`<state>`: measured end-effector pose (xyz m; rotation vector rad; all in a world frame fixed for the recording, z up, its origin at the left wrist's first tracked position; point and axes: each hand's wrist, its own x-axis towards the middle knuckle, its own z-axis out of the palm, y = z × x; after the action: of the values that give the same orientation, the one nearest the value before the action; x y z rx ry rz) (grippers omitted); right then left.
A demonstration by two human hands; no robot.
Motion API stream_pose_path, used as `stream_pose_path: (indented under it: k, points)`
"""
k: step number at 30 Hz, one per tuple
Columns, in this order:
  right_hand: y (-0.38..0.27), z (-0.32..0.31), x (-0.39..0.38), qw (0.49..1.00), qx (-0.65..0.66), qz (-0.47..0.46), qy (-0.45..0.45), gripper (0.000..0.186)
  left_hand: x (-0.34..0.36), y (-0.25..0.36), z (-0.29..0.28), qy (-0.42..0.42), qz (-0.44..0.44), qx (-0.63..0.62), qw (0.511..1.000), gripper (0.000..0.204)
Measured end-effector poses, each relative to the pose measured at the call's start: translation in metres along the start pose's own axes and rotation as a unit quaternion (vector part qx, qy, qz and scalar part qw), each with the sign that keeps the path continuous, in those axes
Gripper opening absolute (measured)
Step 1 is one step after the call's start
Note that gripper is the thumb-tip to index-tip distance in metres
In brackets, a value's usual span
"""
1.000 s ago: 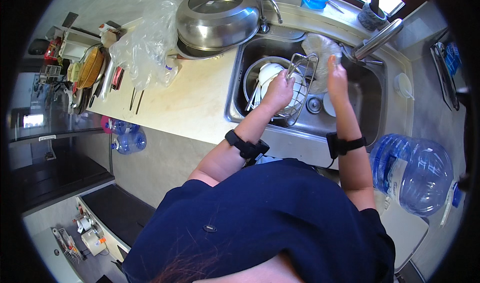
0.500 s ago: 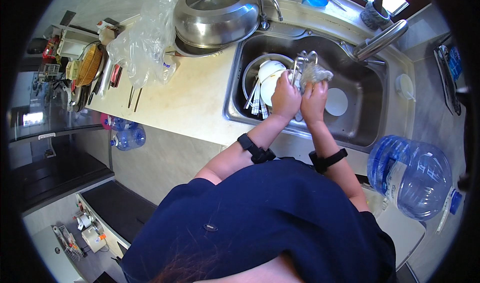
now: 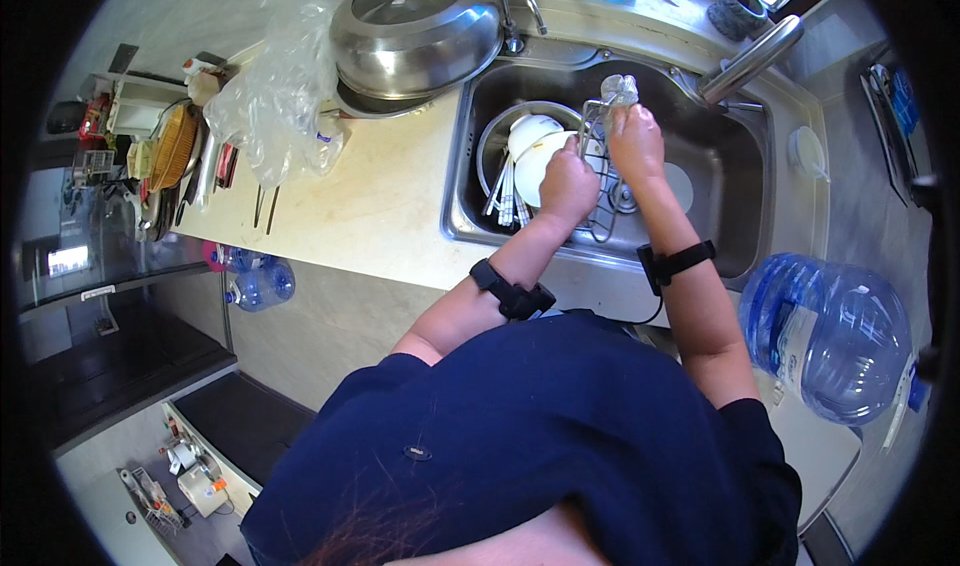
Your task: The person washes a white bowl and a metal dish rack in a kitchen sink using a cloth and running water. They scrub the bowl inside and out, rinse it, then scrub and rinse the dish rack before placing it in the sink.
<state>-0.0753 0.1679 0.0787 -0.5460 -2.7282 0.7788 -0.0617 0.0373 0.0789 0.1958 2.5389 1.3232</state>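
A metal wire rack (image 3: 605,206) is held up over the sink (image 3: 715,251). My left hand (image 3: 570,186) is closed around its left side. At the rack's far end my right hand (image 3: 637,146) grips a crumpled, pale grey cloth (image 3: 619,90), pressed against the wires. Left of the rack sits a steel basin (image 3: 487,151) with white bowls (image 3: 530,134) and several chopsticks (image 3: 506,191) with pale handles. A white plate (image 3: 679,188) lies on the sink bottom, partly hidden by my right forearm.
A large lidded steel pot (image 3: 415,51) and a clear plastic bag (image 3: 265,111) stand on the counter (image 3: 390,206) to the left. Behind the sink are a small tap (image 3: 525,6) and a larger faucet (image 3: 755,61). A big water bottle (image 3: 840,341) lies at the right.
My right hand has moved away from my left and farther up with the cloth. The rack's wire grid now shows between my hands.
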Motion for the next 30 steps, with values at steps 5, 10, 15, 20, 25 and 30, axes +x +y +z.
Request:
stream_pose_path:
  k: [5,10,15,20,25,30]
  points:
    - [-0.005,0.014,-0.068,0.995,0.043,0.019,-0.090,0.024,0.012,-0.009,0.005,0.194,0.066,-0.038,0.978,0.028]
    - [-0.004,0.015,-0.105,0.989,0.066,0.035,-0.131,0.030,0.016,-0.012,-0.001,0.205,0.074,-0.027,0.976,0.030]
    - [-0.007,-0.007,-0.043,0.988,-0.056,-0.012,-0.141,0.039,0.015,0.002,-0.008,0.159,0.073,-0.054,0.983,0.037]
    - [-0.020,-0.015,0.001,0.996,-0.033,0.066,-0.058,0.042,-0.001,0.001,-0.001,0.067,0.011,-0.035,0.997,0.039]
    - [-0.015,0.000,-0.041,0.998,-0.001,0.044,-0.040,0.037,-0.001,-0.010,0.006,0.122,0.013,-0.059,0.991,0.035]
    - [0.017,0.002,-0.092,0.946,0.205,0.067,-0.241,0.039,0.012,-0.016,-0.012,0.141,-0.009,-0.034,0.989,0.037]
